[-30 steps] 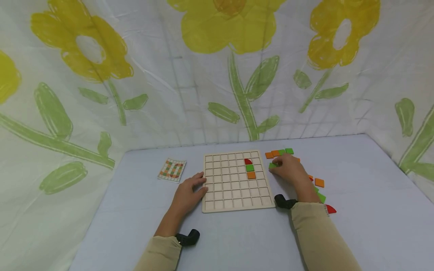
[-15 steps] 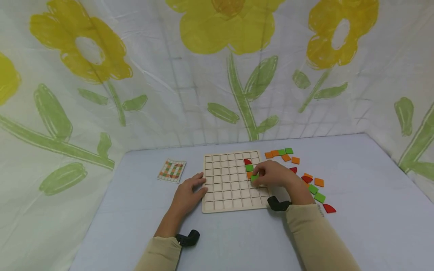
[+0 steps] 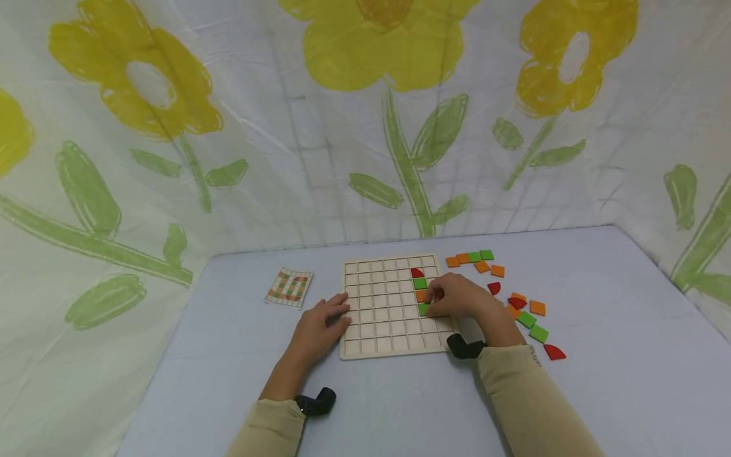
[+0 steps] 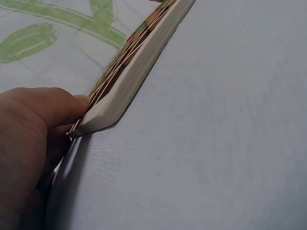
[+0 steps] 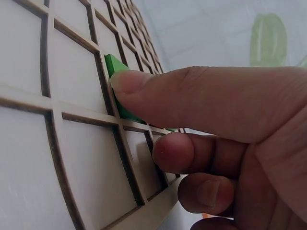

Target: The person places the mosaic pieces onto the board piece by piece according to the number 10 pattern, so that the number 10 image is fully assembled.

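A pale wooden grid board (image 3: 381, 330) lies on the table. One column holds a red quarter-circle tile (image 3: 417, 273), a green square tile (image 3: 420, 284) and an orange square tile (image 3: 421, 296). Just below them, my right hand (image 3: 459, 297) has its thumb on another green square tile (image 5: 115, 64), which sits in a cell slightly tilted in the right wrist view. The other fingers of that hand are curled over the board. My left hand (image 3: 321, 327) rests at the board's left edge, its thumb (image 4: 67, 108) touching the near corner, fingers loosely extended.
Loose orange tiles (image 3: 482, 266), green tiles (image 3: 539, 333) and red quarter-circle tiles (image 3: 554, 352) lie scattered right of the board, some overlapping. A printed pattern card (image 3: 289, 288) lies to its left. Behind the table hangs a flower-painted sheet (image 3: 274, 158).
My right hand has carried the green square tile leftward from the loose tiles onto the board and lowered it into the cell below the orange one. The left hand stays at the edge.
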A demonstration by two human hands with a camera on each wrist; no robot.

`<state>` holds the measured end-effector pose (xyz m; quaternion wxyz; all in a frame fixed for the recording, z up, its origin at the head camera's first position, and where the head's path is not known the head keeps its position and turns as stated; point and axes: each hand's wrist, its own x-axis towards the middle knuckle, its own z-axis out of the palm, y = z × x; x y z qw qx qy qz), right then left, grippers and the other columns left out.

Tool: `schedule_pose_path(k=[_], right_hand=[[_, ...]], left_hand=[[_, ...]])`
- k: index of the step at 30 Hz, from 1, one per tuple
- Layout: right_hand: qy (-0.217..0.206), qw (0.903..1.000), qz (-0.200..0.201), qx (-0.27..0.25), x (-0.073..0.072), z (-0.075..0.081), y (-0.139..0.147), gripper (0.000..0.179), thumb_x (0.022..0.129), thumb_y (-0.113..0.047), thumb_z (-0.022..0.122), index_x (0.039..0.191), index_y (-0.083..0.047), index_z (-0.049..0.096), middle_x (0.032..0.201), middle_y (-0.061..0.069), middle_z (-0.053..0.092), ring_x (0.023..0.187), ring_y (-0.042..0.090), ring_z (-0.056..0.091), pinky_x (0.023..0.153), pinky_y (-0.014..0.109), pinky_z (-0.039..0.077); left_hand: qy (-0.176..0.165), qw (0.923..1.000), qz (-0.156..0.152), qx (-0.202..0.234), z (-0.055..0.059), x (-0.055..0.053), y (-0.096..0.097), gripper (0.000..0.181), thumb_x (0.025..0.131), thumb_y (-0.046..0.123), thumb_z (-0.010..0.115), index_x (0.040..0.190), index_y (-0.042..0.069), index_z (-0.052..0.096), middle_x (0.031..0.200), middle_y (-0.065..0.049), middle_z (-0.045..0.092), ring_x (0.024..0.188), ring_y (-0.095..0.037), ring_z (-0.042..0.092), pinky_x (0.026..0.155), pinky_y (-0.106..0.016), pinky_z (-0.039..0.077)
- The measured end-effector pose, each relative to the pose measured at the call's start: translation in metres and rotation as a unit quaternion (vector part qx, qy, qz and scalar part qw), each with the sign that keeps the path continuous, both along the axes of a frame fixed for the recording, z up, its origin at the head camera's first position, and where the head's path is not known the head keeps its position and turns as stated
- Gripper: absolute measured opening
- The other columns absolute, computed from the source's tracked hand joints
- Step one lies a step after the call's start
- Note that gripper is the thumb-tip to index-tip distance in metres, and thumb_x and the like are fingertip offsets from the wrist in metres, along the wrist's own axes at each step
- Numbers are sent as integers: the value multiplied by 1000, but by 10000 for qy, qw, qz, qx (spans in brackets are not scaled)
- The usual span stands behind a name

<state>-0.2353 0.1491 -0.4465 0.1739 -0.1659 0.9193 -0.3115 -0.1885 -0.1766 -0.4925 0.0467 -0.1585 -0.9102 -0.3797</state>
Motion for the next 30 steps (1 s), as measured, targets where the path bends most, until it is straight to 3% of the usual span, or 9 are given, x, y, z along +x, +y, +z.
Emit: schedule_pose_path(k=[5,12,16,21,30], right_hand=[[21,9995,-305,33,3,7,7,14,84,-27,77,93,-18,71,81,1,61,74,18,53,63,29,45],[239,9860,-1644,152,6,10,55,36,92,-35,68,120,-13,66,103,10,61,86,25,55,67,33,49],[48,9767,-2114,363,10,6,83,50,93,-36,66,134,-8,59,112,16,59,92,27,54,72,34,49],[-201,9713,-2302,561,14,-3,96,53,93,-36,65,134,-3,58,107,18,59,89,28,53,67,31,49],[306,9728,-2271,342,18,-9,92,35,90,-28,68,116,-6,61,101,14,61,85,26,54,67,31,46]], left_hand=[[-59,10000,27,12,1,0,1,31,91,21,71,119,8,71,142,2,56,134,-22,51,120,-44,31],[-96,9999,68,-43,0,-3,0,31,91,21,72,119,9,71,143,2,56,135,-27,49,119,-48,33],[-47,9999,136,-85,0,-4,-2,30,91,22,72,118,10,72,142,4,57,134,-26,51,118,-47,34],[-38,9998,172,-96,-1,-4,-4,29,91,22,71,118,10,72,141,3,57,134,-26,51,117,-47,35],[-155,9998,65,89,-1,-2,-1,29,92,22,71,118,9,72,142,3,57,135,-27,49,119,-48,33]])
